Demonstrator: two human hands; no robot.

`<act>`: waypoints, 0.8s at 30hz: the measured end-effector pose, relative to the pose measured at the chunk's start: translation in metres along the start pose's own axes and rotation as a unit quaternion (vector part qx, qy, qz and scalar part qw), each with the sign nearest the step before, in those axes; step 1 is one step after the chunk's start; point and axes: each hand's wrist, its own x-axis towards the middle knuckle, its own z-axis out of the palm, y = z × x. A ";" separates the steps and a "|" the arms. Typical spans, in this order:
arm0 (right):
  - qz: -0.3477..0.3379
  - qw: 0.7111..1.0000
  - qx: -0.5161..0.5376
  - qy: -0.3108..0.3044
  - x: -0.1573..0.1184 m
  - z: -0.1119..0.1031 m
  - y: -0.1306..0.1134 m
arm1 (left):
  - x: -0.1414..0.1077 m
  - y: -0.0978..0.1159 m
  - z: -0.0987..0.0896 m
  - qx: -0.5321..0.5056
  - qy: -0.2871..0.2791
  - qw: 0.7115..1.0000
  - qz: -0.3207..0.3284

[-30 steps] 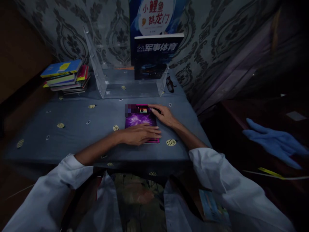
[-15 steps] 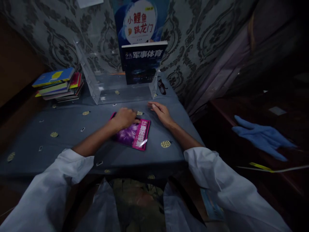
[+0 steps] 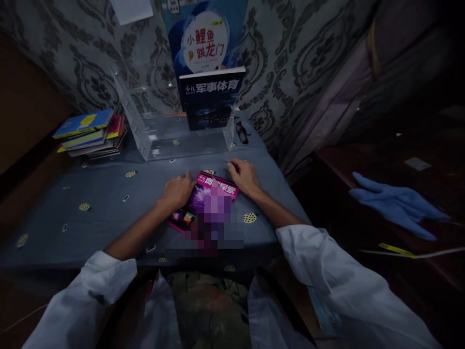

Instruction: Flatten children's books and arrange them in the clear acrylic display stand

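Note:
A magenta-edged book [image 3: 201,196] with a purple burst on its cover lies flat and slanted on the table in front of me; blocky blurring hides its lower right part. My left hand [image 3: 177,192] is at the book's left edge, fingers bent and thumb side against the cover; the fingertips are partly hidden. Just beyond the upper right corner rests my right hand [image 3: 245,177], loosely curled, with a small gap between thumb and forefinger and nothing seen in it. A clear acrylic stand [image 3: 181,152] behind holds a dark book [image 3: 214,104] and a taller blue book [image 3: 174,48].
A pile of books [image 3: 89,135] stands at the back left of the cloth-covered table [image 3: 109,218]. Dark glasses [image 3: 242,133] lie right of the stand. A blue glove [image 3: 395,201] lies on a dark red surface [image 3: 337,165] to the right.
The magenta-edged book has turned anticlockwise, its title now along the far edge. My left hand has slid off the cover to its left side. My right hand has curled and is nearer the book.

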 end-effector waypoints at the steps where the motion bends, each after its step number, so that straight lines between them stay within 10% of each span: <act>1: 0.002 0.999 -0.033 0.011 -0.002 -0.004 -0.004 | -0.001 0.000 0.001 0.000 0.004 1.000 -0.004; 18: 0.043 0.961 -0.237 -0.137 -0.013 -0.034 -0.046 | -0.005 0.001 0.001 0.014 -0.019 1.000 -0.017; 24: 0.021 0.979 -0.163 -0.121 -0.012 -0.034 -0.038 | -0.003 -0.003 0.004 0.010 -0.027 0.999 -0.018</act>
